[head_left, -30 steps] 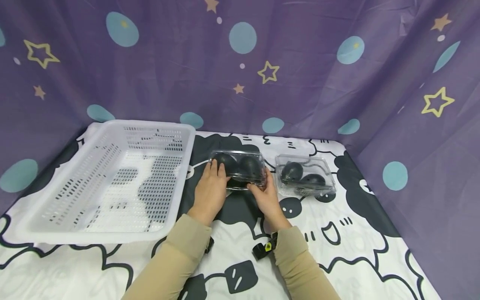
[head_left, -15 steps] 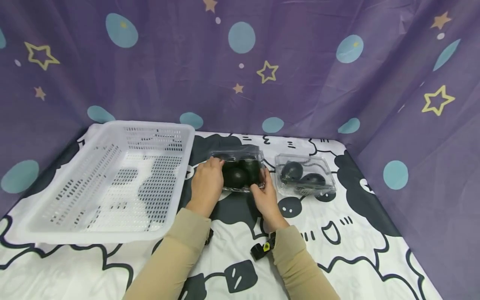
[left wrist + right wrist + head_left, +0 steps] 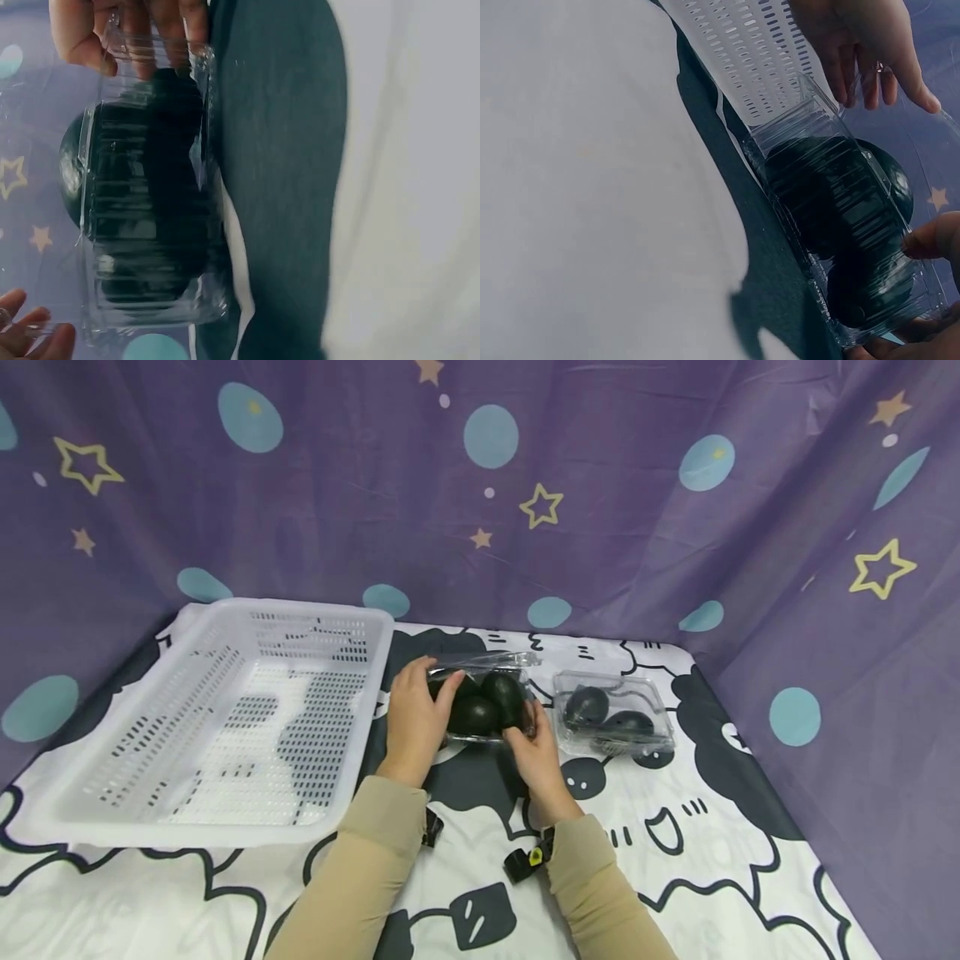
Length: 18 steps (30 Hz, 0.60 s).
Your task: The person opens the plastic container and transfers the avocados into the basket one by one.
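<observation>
A clear plastic clamshell box (image 3: 480, 740) lies on the cloth with several dark, egg-shaped fruits (image 3: 474, 717) that look like avocados in it. Its transparent lid (image 3: 501, 660) is raised and leans back. At the box's left side my left hand (image 3: 414, 714) pinches the lid's edge, its thumb and fingers (image 3: 60, 345) showing low in the left wrist view. My right hand (image 3: 534, 756) grips the right end, thumb on the front wall and fingers (image 3: 161, 34) around the side. Ridged plastic blurs the fruits in both wrist views.
A second clear box (image 3: 615, 710) with two similar dark fruits stands to the right. On the left is a large white perforated basket (image 3: 384, 677). Behind the table hangs a purple curtain (image 3: 600, 552); a black-and-white cartoon cloth (image 3: 480, 860) covers the tabletop.
The lid, down over the fruits a second ago, has swung up and back, uncovering them. My left hand has risen slightly with its thumb spread; my right hand keeps its hold.
</observation>
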{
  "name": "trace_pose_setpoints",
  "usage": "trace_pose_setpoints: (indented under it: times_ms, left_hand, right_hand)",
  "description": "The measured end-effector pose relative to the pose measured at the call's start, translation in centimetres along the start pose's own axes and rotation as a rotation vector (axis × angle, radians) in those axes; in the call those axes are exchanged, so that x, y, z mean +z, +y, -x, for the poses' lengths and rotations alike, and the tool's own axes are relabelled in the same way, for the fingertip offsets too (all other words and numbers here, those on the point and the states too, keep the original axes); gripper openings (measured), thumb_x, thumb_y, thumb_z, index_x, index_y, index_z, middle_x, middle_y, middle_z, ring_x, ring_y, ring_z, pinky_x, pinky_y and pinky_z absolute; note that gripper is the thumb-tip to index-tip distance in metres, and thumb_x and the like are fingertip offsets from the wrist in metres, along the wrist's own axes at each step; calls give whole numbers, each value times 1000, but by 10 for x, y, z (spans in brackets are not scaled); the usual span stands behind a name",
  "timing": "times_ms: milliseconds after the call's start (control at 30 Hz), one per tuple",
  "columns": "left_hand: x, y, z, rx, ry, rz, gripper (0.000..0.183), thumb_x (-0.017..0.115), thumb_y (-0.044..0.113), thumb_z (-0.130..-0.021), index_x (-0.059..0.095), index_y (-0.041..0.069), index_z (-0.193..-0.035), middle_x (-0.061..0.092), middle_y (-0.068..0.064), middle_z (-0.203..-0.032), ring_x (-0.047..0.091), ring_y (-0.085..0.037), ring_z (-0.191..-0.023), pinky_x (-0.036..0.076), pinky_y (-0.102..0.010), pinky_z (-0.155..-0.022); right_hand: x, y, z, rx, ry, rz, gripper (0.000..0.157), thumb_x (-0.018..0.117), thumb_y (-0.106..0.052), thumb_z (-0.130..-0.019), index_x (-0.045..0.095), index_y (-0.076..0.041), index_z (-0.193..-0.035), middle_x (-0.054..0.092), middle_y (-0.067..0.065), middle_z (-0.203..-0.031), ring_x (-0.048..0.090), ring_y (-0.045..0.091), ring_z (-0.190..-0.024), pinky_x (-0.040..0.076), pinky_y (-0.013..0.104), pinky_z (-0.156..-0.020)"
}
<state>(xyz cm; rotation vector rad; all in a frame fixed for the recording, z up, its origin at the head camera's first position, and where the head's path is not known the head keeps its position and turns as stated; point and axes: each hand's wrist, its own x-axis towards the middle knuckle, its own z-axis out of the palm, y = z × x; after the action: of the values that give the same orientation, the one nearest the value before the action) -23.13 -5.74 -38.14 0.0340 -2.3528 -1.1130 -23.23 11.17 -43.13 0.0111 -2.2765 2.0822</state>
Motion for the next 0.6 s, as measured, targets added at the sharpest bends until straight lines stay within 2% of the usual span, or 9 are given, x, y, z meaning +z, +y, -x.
trace_pose_setpoints:
  times_ms: [133, 267, 600]
  left_hand:
    - [3, -3, -1, -110, 23, 184, 64, 69, 46, -91, 54, 4, -137, 55, -16, -139, 53, -34, -126, 45, -45, -106]
    - [6, -5, 0, -196, 36, 305, 69, 72, 47, -89, 49, 10, -143, 49, -14, -145, 56, -34, -125, 50, -42, -103]
    - [9, -9, -3, -243, 72, 428, 70, 75, 43, -88, 50, 11, -144, 46, -16, -149, 54, -34, -131, 47, -38, -109]
  right_hand:
    - [-1, -1, 0, -5, -12, -9, 79, 53, -4, -91, 10, 3, -157, 23, 19, -163, 21, 34, -151, 30, 50, -120]
    - [-2, 0, 1, -7, -18, -2, 79, 53, -5, -91, 10, 3, -157, 24, 19, -163, 21, 35, -151, 30, 52, -120]
    - [-2, -1, 1, -8, -15, -25, 79, 54, -3, -91, 11, 4, -157, 25, 20, -162, 22, 35, -151, 32, 51, -119]
